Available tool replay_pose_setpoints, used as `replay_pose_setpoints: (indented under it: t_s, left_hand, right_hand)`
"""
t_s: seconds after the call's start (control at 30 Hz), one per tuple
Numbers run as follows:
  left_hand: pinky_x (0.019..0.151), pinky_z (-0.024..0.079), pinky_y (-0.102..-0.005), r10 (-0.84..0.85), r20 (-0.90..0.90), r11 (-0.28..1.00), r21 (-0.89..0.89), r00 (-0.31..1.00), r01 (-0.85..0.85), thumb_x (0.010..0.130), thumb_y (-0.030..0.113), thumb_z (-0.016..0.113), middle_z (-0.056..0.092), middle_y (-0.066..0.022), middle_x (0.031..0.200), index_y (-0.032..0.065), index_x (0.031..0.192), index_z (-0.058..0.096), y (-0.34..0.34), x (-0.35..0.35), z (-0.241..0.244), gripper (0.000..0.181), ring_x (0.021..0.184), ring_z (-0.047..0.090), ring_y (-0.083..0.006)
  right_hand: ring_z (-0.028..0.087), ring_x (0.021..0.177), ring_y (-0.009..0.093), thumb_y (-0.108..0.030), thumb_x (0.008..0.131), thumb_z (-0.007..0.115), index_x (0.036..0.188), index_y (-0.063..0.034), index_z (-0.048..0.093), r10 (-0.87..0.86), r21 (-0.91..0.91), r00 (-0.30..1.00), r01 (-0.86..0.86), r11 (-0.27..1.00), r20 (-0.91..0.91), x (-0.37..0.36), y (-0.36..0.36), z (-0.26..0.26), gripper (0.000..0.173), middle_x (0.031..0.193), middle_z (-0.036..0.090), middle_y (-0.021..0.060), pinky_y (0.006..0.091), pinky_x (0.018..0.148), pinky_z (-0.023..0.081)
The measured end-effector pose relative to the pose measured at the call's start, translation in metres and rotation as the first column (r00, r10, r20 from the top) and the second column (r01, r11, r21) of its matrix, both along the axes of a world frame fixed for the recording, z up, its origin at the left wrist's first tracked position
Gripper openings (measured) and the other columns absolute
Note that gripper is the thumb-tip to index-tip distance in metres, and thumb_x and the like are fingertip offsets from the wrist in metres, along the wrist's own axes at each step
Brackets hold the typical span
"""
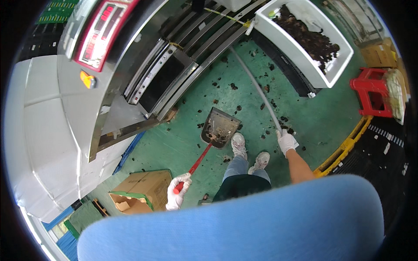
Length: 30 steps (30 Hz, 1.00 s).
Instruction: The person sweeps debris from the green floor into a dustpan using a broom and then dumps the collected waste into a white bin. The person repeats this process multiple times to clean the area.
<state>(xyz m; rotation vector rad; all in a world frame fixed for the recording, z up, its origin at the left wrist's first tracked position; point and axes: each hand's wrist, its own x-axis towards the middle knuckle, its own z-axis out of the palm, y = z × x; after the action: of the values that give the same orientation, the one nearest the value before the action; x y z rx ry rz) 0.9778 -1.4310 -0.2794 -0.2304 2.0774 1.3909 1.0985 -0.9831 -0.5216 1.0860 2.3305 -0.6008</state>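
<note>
My left hand (179, 189), in a white glove, grips the red handle (200, 160) of a long-handled dustpan. Its dark pan (222, 127) rests on the floor just ahead of my feet, with dirt and small scraps inside. In my gloved right hand (287, 142) is a long grey pole (256, 85). The pole slants away across the floor, its far end reaching the edge of the steel rack. No tool head shows on it, so I cannot tell what it belongs to. Dark brown bits (233, 86) lie scattered over the green floor (192, 133) around the pan and pole.
A white tub (302, 62) of dark brown pieces stands on a black pallet (287, 65) at upper right. Left of the floor is a steel rack (209, 49) with a sealing machine (160, 76). A red stool (372, 93), yellow-edged pallet (344, 148) and cardboard box (148, 187) stand around.
</note>
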Motion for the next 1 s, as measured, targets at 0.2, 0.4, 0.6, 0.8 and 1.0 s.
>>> replay_pose_setpoints:
  t_s: [0.2, 0.4, 0.6, 0.8, 1.0]
  left_hand:
    - [0.085, 0.045, -0.0271, 0.120, -0.014, 0.991, 0.057, 0.993, -0.119, 0.084, -0.002, 0.061, 0.061, -0.0103, 0.105, -0.0019, 0.104, 0.059, -0.010, 0.008, -0.022, 0.020, 0.088, 0.058, -0.0136]
    - [0.086, 0.045, -0.0291, 0.153, -0.006, 0.988, -0.004, 0.988, -0.153, 0.083, -0.001, 0.060, 0.061, -0.0107, 0.104, -0.0025, 0.104, 0.058, 0.004, 0.005, -0.021, 0.021, 0.089, 0.058, -0.0151]
    - [0.085, 0.046, -0.0290, 0.228, 0.013, 0.974, -0.006, 0.974, -0.228, 0.082, 0.000, 0.060, 0.061, -0.0110, 0.104, -0.0030, 0.105, 0.058, 0.011, 0.018, -0.005, 0.023, 0.087, 0.058, -0.0151]
    - [0.082, 0.046, -0.0257, 0.253, 0.226, 0.963, 0.032, 0.941, -0.266, 0.081, -0.001, 0.062, 0.060, -0.0111, 0.103, -0.0036, 0.106, 0.057, -0.002, -0.016, -0.038, 0.025, 0.085, 0.057, -0.0132]
    - [0.072, 0.046, -0.0215, 0.236, -0.108, 0.971, -0.005, 0.966, -0.238, 0.079, -0.010, 0.060, 0.061, -0.0093, 0.096, -0.0037, 0.101, 0.060, 0.024, 0.015, -0.017, 0.023, 0.077, 0.057, -0.0128]
  right_hand:
    - [0.060, 0.075, 0.046, -0.047, 0.094, 0.038, 0.096, -0.0028, 0.050, -0.096, 0.030, 0.980, 0.103, 0.994, -0.173, -0.107, 0.029, -0.097, 0.045, 0.077, 0.062, 0.0277, 0.0545, 0.068, 0.047]
    - [0.057, 0.095, 0.045, -0.044, 0.094, 0.037, 0.108, 0.0005, 0.051, -0.258, -0.152, 0.966, 0.254, 0.955, -0.011, -0.145, 0.009, -0.092, 0.049, 0.099, 0.060, 0.0299, 0.0515, 0.083, 0.046]
    - [0.057, 0.086, 0.048, -0.040, 0.092, 0.045, 0.099, 0.0027, 0.053, -0.244, -0.231, 0.970, 0.238, 0.943, 0.005, 0.032, -0.052, 0.000, 0.045, 0.090, 0.059, 0.0319, 0.0526, 0.073, 0.047]
    - [0.059, 0.066, 0.044, -0.039, 0.091, 0.050, 0.091, -0.0039, 0.054, -0.421, -0.096, 0.901, 0.430, 0.898, 0.100, 0.143, -0.110, 0.126, 0.036, 0.067, 0.059, 0.0245, 0.0534, 0.062, 0.046]
    - [0.059, 0.064, 0.044, -0.040, 0.094, 0.044, 0.095, -0.0027, 0.052, -0.059, 0.029, 0.984, 0.065, 0.997, -0.167, 0.010, -0.010, -0.013, 0.038, 0.068, 0.058, 0.0260, 0.0511, 0.055, 0.047]
